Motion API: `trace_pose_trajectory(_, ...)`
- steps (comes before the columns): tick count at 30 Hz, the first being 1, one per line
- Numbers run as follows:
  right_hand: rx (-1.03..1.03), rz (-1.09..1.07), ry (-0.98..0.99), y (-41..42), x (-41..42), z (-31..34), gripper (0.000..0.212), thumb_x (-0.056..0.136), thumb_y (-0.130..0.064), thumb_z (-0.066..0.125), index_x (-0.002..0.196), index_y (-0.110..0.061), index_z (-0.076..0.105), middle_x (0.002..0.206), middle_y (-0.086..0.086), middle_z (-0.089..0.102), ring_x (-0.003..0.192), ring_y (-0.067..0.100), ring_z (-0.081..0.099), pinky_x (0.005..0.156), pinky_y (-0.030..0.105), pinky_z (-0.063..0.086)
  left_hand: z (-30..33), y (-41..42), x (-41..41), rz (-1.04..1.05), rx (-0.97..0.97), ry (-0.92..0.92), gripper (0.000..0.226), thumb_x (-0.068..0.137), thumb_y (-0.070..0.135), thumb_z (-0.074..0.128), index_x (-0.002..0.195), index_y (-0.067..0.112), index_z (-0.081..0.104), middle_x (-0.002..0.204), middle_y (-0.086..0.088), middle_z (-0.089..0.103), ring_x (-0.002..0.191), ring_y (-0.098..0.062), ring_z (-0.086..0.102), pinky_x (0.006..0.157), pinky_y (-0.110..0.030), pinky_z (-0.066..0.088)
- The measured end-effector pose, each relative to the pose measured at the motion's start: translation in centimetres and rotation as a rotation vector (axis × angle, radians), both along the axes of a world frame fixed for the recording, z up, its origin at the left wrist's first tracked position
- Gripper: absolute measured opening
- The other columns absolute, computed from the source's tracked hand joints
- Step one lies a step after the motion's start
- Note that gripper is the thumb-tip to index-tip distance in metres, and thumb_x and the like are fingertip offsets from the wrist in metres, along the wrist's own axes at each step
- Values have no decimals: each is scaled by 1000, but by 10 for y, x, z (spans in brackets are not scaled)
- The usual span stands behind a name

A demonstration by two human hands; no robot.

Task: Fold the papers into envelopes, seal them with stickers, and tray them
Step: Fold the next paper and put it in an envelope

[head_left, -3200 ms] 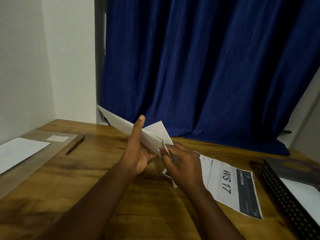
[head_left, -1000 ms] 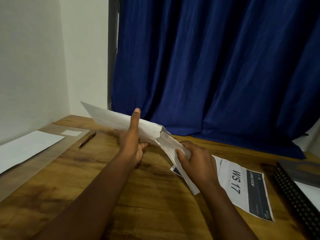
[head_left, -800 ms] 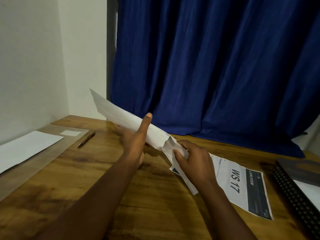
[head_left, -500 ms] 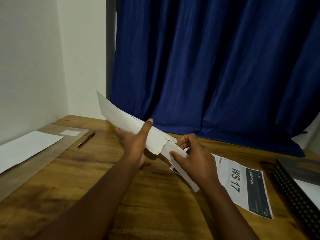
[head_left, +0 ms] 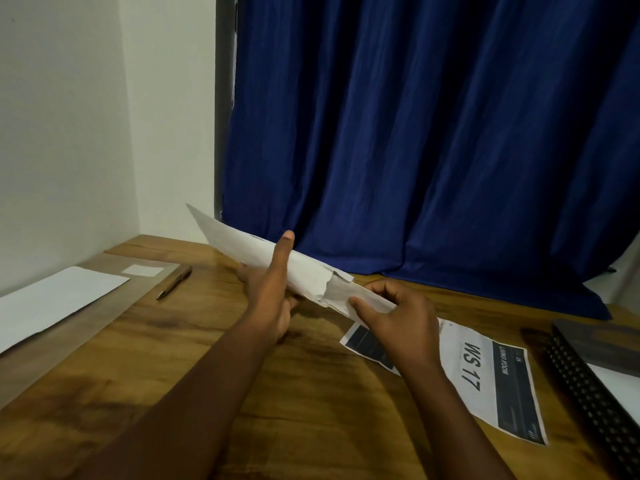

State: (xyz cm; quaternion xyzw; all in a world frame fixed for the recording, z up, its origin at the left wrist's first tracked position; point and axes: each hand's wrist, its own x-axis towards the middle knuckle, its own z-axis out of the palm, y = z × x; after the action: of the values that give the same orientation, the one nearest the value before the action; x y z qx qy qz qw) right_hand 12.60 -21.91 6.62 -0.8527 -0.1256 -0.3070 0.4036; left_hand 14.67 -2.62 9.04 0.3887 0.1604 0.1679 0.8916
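Observation:
A white sheet of paper point(head_left: 239, 244) is held edge-on above the wooden table, its far corner pointing up and left. My left hand point(head_left: 273, 289) grips it near the middle, thumb on top and fingers beneath. My right hand point(head_left: 394, 317) pinches a folded flap at the paper's near right end. A dark perforated tray point(head_left: 588, 386) sits at the right edge with white paper inside. A small white sticker sheet point(head_left: 142, 270) lies at the far left.
A printed sheet marked "WS 17" point(head_left: 491, 375) lies flat under my right hand. A blank white sheet point(head_left: 52, 299) rests on a grey mat at the left, with a pen point(head_left: 173, 287) beside it. A blue curtain point(head_left: 415, 133) hangs behind the table point(head_left: 311, 410).
My right hand slid along the folded flap toward the paper's right end, and the flap now lies flatter against the sheet. My left hand kept its grip, and the paper tilted slightly.

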Motion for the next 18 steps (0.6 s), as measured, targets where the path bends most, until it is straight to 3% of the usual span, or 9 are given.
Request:
trace_pose_trajectory(4, 69, 58, -97, 9, -5, -4, 11, 82, -45, 81, 85, -46, 70, 95, -34, 68, 94, -8, 63, 65, 14, 48, -1, -13, -4, -108, -60, 4, 117, 53, 51, 91, 150, 28, 30, 130, -12, 62, 113, -34, 67, 90, -68, 57)
trace_pose_trajectory(9, 99, 110, -112, 10, -5, -4, 36, 77, -47, 83, 109, -38, 72, 107, -24, 70, 99, -1, 64, 76, 22, 58, 1, -1, -2, -138, -200, -2, 98, 73, 43, 90, 150, 21, 34, 132, -16, 64, 116, -35, 67, 93, -67, 55)
trace_pose_trajectory(12, 98, 107, -135, 10, -3, -1, 27, 78, -49, 78, 102, -42, 68, 107, -27, 64, 100, 4, 63, 79, 29, 58, 7, 9, -3, -86, -222, -18, 98, 74, 44, 89, 151, 20, 33, 134, -15, 63, 117, -34, 66, 95, -67, 54)
trace_pose_trajectory(15, 157, 120, -132, 10, -1, -2, 12, 83, -37, 80, 92, -41, 72, 107, -23, 64, 104, 7, 63, 87, 41, 58, 10, 11, -5, -62, -238, -37, 97, 75, 44, 88, 151, 22, 32, 134, -14, 62, 117, -34, 66, 94, -68, 54)
trace_pose_trajectory(18, 151, 128, -156, 9, 2, -3, 13, 83, -36, 81, 92, -43, 75, 118, -22, 63, 115, 5, 59, 94, 36, 55, 11, 0, -12, -93, -197, -57, 105, 67, 46, 89, 152, 23, 32, 134, -14, 63, 116, -34, 67, 92, -66, 57)
